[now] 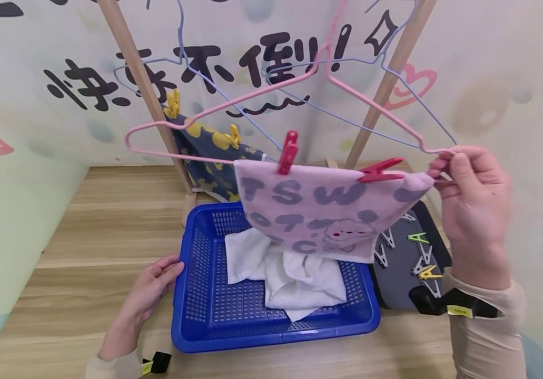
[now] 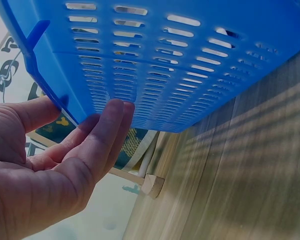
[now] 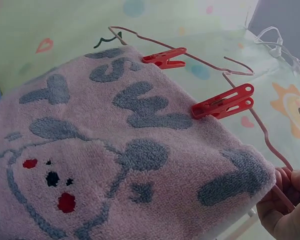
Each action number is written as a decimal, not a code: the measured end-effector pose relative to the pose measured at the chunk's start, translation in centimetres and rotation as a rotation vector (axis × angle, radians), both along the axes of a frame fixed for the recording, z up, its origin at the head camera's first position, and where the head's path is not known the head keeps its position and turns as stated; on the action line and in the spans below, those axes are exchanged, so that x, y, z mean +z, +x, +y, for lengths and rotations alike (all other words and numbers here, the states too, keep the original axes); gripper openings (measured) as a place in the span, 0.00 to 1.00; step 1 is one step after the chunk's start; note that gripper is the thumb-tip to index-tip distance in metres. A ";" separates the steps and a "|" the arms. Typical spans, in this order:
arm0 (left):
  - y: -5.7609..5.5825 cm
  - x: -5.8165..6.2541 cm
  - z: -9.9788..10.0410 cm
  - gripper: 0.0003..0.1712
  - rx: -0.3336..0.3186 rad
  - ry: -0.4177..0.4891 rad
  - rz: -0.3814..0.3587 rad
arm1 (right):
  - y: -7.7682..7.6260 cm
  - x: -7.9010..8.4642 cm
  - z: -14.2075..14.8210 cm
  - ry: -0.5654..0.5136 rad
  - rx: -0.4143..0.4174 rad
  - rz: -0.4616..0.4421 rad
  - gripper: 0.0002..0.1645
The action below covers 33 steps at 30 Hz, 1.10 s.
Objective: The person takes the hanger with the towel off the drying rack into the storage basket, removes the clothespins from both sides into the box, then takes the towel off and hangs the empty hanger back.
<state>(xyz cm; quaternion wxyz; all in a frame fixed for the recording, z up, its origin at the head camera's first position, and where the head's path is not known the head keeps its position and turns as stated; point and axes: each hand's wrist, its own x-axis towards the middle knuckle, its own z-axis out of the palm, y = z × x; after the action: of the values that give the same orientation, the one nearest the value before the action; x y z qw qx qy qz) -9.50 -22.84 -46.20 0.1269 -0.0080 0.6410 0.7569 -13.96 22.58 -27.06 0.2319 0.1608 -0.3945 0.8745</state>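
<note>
My right hand (image 1: 477,197) pinches the right end of a pink hanger (image 1: 252,98). From its lower bar hangs a small pink towel (image 1: 309,210) with grey letters and a bear face. Two red clothespins (image 1: 288,153) clip the towel to the bar; in the right wrist view one red clothespin (image 3: 223,101) is near the hand's end. At the left side of a blue plastic basket (image 1: 195,337), my left hand (image 1: 155,284) holds the rim, thumb at the edge and fingers (image 2: 112,125) against the outer wall. White towels (image 1: 299,279) lie crumpled inside, partly hidden behind the pink one.
A dark tray (image 1: 394,295) with several clothespins (image 1: 426,272) stands right of the basket. Behind are wooden rack posts (image 1: 131,58), blue hangers (image 1: 214,87) and a navy towel (image 1: 209,158) with yellow clothespins (image 1: 173,103). The wooden table (image 1: 100,226) meets a printed wall cloth.
</note>
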 end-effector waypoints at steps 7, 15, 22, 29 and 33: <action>0.0 -0.2 0.0 0.10 -0.023 0.015 0.017 | -0.5 -1.0 -2.1 0.155 0.064 -0.026 0.07; 0.1 -0.3 -0.1 0.10 -0.026 0.053 0.040 | -0.2 -4.2 -2.8 0.252 0.158 -0.116 0.08; -0.2 -0.2 -0.1 0.12 -0.013 -0.003 0.015 | 0.9 -7.3 -2.7 0.392 0.146 -0.211 0.12; -0.1 -0.4 -0.1 0.11 -0.023 0.028 0.025 | 1.1 -9.6 -2.6 0.477 0.133 -0.272 0.12; -0.1 -0.5 -0.1 0.10 -0.028 0.042 0.030 | 1.4 -10.8 -2.5 0.507 0.148 -0.323 0.14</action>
<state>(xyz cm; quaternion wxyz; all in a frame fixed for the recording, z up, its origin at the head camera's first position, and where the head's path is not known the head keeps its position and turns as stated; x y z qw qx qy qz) -9.64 -22.96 -46.66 0.1283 0.0149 0.6268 0.7684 -12.61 20.05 -37.87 0.0544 0.1005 -0.6190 0.7770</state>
